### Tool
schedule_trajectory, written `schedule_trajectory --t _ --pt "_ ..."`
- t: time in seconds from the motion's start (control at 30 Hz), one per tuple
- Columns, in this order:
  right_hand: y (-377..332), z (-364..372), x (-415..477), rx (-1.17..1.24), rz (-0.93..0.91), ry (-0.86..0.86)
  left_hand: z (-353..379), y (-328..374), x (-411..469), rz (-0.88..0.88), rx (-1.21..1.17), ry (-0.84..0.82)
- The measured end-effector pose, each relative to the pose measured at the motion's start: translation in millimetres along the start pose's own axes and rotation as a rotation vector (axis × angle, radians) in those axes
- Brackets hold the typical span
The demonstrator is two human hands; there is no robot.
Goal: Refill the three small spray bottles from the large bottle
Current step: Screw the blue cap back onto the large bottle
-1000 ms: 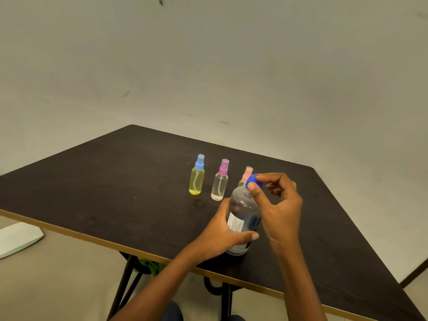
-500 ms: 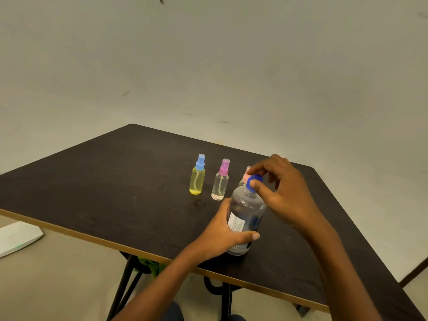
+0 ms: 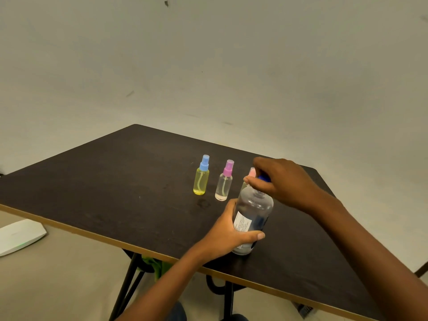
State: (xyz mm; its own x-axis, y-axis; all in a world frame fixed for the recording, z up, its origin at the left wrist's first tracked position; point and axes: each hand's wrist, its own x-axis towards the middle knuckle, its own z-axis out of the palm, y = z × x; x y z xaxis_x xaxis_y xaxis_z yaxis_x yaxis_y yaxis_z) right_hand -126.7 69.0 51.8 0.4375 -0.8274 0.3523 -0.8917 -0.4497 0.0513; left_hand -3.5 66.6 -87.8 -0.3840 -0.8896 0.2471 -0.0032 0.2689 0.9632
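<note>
while left hand [image 3: 222, 236] wraps the clear round bottle [image 3: 257, 207], right hand [image 3: 287, 181] pinches its blue cap [image 3: 264, 178].

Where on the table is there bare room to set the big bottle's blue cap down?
Widest: bare table left of the yellow spray bottle. Also right of the large bottle, toward the near-right corner. Crowded: between the pink-capped bottle and large bottle.

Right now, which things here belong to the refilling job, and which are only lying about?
Job: large bottle, its blue cap, yellow spray bottle, clear spray bottle, half-hidden pink-topped spray bottle.
Lying about: white object on the floor, green thing under the table.
</note>
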Motion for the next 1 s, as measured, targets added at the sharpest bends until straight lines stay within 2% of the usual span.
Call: schedule_trajectory --t 0.23,0.47,0.53,0.6,0.7,0.87,1.0 --pt "-17 12 5 -0.203 0.180 0.101 -1 0 -2 0.012 0.003 0.000" --pt "-30 2 4 -0.346 0.282 -0.030 -2 2 -4 0.000 -0.007 -0.010" --pt "-24 -19 0 -0.261 0.237 -0.103 -2 3 -4 0.001 -0.015 -0.021" --pt "-15 -43 -2 -0.056 0.191 -0.235 -2 4 -4 -0.003 -0.015 -0.034" --pt "-3 -59 -2 0.063 0.029 -0.422 -3 4 -3 -0.005 -0.015 -0.044" --pt "2 -44 1 0.125 -0.021 -0.295 -3 4 -3 -0.007 -0.016 -0.043" --pt "3 -38 3 0.102 -0.005 -0.299 -3 3 -2 -0.005 -0.022 -0.034"
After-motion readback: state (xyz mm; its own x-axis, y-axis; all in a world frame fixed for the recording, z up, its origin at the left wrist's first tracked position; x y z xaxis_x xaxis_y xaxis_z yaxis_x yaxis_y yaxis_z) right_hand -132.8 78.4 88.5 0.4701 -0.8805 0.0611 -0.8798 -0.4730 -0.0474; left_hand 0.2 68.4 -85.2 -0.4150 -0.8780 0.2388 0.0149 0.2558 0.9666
